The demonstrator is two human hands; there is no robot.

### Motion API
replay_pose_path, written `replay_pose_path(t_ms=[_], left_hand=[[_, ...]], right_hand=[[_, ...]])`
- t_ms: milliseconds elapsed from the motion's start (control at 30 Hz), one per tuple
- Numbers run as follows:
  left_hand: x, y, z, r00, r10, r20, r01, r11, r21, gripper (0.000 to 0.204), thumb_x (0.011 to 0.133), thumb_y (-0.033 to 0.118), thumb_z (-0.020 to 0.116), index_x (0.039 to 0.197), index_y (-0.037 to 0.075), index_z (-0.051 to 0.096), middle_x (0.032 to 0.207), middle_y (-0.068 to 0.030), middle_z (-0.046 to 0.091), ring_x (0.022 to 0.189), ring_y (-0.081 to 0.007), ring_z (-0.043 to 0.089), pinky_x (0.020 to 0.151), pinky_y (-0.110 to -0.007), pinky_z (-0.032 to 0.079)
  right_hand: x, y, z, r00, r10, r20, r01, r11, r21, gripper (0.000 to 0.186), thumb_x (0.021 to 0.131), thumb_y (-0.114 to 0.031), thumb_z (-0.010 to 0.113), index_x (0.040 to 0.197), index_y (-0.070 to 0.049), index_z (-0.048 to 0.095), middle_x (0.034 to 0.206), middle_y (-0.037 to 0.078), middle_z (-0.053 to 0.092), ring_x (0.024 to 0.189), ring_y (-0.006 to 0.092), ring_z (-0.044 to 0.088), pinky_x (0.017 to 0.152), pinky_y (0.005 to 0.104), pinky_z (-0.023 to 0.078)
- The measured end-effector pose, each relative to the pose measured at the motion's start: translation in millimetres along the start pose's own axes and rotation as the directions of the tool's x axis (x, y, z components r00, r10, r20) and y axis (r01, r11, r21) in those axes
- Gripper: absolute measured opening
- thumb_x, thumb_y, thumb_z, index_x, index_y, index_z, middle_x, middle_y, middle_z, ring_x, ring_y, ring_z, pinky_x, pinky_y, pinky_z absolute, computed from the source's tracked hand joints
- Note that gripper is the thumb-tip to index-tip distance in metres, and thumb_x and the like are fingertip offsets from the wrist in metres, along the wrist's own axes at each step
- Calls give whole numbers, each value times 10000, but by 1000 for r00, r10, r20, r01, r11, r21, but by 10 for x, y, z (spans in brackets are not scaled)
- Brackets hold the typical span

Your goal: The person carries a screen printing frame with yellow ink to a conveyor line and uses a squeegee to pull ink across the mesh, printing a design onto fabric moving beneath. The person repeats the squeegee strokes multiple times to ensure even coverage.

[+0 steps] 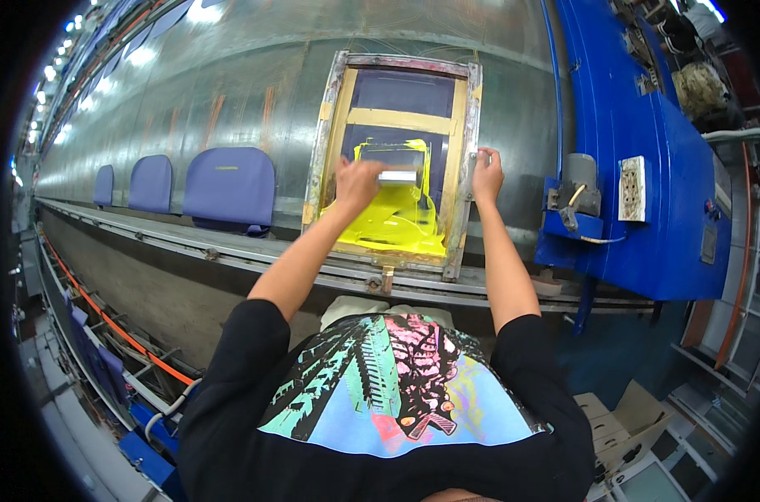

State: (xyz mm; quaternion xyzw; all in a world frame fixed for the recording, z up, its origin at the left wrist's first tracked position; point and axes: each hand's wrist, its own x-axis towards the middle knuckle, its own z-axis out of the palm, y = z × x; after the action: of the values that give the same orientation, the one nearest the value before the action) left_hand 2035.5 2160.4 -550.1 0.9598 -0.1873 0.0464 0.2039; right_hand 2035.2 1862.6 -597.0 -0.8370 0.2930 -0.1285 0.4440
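A screen printing frame [323,138] lies on the long metal table, its inner borders covered with tan tape. Bright yellow ink [388,219] is spread thickly over the near part of its mesh, and thinner yellow streaks reach farther up. My left hand [357,184] is closed around the handle of a squeegee [398,175], whose pale blade stands across the inked area. At the frame's right rail, my right hand [486,176] has its fingers curled against the outer edge. The lower edge of the blade is hidden in the ink.
Several purple flat panels [229,186] lie along the table [288,92] to the left. A metal rail [254,254] runs along its near edge. On the right stands a blue machine [623,125] with a grey motor [578,182]. An open cardboard box [627,422] sits at lower right.
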Motion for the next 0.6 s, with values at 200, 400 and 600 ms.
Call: replay_pose_path(t_ms=[200, 400, 600], left_hand=[[342, 57, 30, 998, 57, 0, -56, 983, 177, 313, 778, 14, 629, 912, 238, 802, 865, 20, 746, 826, -186, 684, 860, -460, 355], [-629, 427, 202, 992, 129, 13, -129, 988, 80, 295, 771, 30, 652, 976, 225, 739, 998, 58, 727, 949, -178, 636, 928, -456, 391], [-694, 1005, 298, 981, 191, 22, -189, 977, -96, 394, 776, 18, 633, 1129, 179, 701, 1176, 34, 706, 1074, -176, 629, 966, -427, 400]], right_hand=[[-39, 106, 20, 996, -82, -25, 83, 995, 58, 224, 995, -308, 601, 1077, -114, 677, 972, 188, 727, 927, 402, 683, 826, 455, 514], [229, 436, -87, 997, 41, 71, -48, 993, 104, 206, 983, -287, 628, 1058, -110, 702, 943, 141, 730, 891, 298, 682, 828, 405, 509], [775, 612, -708, 999, -22, 49, 13, 982, 190, 171, 965, -225, 664, 1040, -80, 716, 722, 28, 631, 601, 110, 537, 589, 306, 442]])
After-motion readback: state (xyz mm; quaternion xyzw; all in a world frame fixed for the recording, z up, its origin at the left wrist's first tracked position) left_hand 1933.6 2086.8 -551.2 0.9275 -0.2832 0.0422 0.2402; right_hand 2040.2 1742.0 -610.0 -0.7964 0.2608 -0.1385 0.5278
